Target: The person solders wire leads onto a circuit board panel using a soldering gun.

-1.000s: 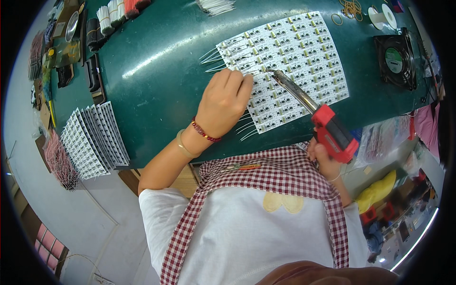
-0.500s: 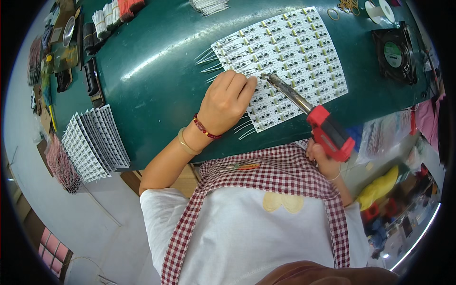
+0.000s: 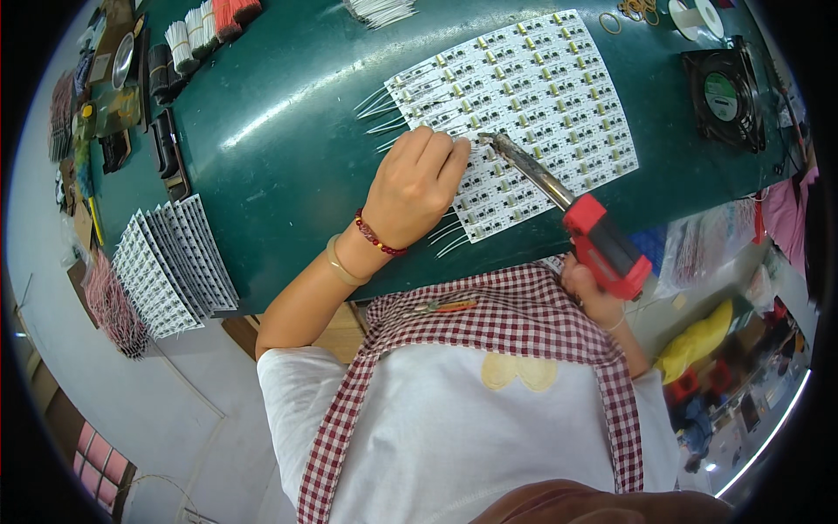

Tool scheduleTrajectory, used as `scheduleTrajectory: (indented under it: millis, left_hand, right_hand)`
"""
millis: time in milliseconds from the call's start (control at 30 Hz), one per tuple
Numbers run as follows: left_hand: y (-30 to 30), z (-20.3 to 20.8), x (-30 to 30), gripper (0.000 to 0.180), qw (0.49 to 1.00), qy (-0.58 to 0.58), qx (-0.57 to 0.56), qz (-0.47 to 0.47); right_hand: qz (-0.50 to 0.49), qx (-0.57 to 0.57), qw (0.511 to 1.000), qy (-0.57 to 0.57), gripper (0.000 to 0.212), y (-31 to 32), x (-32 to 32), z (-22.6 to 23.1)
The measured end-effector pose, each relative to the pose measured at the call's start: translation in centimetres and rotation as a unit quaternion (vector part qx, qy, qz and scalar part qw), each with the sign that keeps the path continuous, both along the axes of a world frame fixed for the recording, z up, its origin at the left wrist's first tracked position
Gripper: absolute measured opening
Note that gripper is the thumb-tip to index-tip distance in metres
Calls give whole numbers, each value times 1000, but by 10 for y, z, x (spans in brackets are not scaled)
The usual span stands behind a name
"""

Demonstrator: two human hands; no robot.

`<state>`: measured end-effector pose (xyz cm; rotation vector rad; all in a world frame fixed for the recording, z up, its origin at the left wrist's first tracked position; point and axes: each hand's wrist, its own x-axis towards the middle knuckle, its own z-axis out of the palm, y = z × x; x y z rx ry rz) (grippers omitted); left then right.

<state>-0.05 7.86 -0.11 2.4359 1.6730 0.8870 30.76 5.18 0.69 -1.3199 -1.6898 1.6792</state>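
A white panel of small circuit boards [image 3: 576,105] lies on the green table, with thin white wires [image 3: 381,105] sticking out along its left edge. Over that edge my left hand [image 3: 419,179] is closed in a pinch. Its fingertips meet just beside the soldering tip, and whatever they hold is hidden. My right hand [image 3: 594,288] grips a soldering gun [image 3: 607,244] with a red and black handle. The gun slants up and left, its dark tip at the panel close to my left fingers; actual contact is too small to tell.
A stack of similar panels [image 3: 175,266] stands at the table's left edge, beside bundled reddish wires [image 3: 118,306]. A black fan [image 3: 723,96] and a white spool [image 3: 696,19] are on the right. Bundles of white wires [image 3: 182,48] and rubber bands [image 3: 639,10] lie along the far side.
Hardly anything differs. The panel and table things appear shifted very slightly in the picture; both hands keep their hold, and the soldering tip stays beside my left fingers.
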Motion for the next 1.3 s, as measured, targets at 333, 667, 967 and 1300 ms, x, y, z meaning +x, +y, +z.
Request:
scheduleTrajectory:
  millis: [333, 667, 967, 1300]
  left_hand:
    - [-2, 1, 1, 24, 997, 66, 32, 20]
    - [-11, -1, 7, 32, 999, 10, -4, 37]
    - [-7, 4, 8, 30, 999, 4, -19, 30]
    - [-6, 3, 5, 29, 1000, -2, -14, 25]
  right_hand:
    - [-32, -72, 995, 58, 23, -2, 2, 7]
    - [23, -35, 999, 15, 20, 0, 6, 1]
    - [22, 90, 995, -36, 22, 4, -1, -2]
    - [23, 67, 996, -48, 24, -3, 9, -4]
